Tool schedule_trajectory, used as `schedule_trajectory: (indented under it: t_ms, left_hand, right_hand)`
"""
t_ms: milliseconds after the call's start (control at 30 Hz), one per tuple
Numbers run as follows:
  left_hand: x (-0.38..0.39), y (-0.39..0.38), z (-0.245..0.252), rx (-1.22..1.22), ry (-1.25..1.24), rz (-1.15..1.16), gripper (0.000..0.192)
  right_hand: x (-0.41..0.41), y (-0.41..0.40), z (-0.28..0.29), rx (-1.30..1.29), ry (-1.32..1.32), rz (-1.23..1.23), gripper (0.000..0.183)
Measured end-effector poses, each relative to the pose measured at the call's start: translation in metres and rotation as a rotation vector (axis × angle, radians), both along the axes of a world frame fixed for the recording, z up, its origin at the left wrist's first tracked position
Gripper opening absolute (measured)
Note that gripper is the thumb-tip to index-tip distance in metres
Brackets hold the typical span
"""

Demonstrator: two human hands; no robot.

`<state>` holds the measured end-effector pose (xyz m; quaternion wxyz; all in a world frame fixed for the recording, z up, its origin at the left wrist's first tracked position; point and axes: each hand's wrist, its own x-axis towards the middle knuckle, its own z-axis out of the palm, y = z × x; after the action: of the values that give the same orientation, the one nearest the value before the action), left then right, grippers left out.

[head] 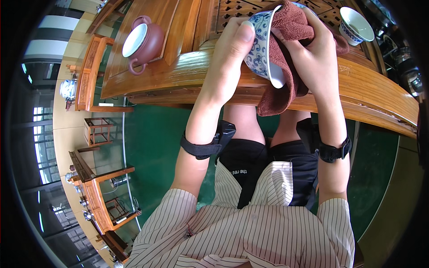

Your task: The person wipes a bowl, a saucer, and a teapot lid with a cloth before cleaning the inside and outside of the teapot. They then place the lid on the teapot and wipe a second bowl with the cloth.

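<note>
My left hand (231, 55) grips a blue-and-white porcelain bowl (260, 47) by its outer wall, thumb near the base. The bowl is tipped on its side above the table's front edge, its mouth towards my right hand (315, 57). That hand holds a brown terry towel (288, 73), pressed against the inside and rim of the bowl. Part of the towel hangs below the rim; the fingers behind it are hidden. To the right, a second blue-and-white bowl (357, 26) stands mouth up, apart from both hands.
A purple clay pot with a white interior (147, 43) stands at the left on the wooden tea table (187, 65). A slatted, pierced tea tray (234, 10) lies behind my hands. Dark glossy vessels (402, 55) crowd the right edge. Other wooden tables (97, 187) stand off to the left.
</note>
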<state>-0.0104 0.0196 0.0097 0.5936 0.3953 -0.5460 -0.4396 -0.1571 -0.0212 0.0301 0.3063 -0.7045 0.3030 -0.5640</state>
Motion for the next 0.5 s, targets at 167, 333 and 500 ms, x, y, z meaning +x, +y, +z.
schedule_trajectory:
  t_ms: [167, 333, 500]
  left_hand:
    - [0.006, 0.000, -0.001, -0.035, 0.006, -0.070, 0.055]
    - [0.007, 0.000, -0.001, -0.108, 0.083, -0.172, 0.060]
    - [0.005, 0.001, -0.004, -0.201, 0.040, -0.135, 0.068]
  right_hand:
    - [0.000, 0.000, -0.001, -0.062, 0.045, -0.051, 0.029]
    - [0.005, -0.011, -0.014, -0.004, -0.013, -0.088, 0.028]
    - [0.011, 0.000, -0.008, -0.047, 0.080, -0.235, 0.032]
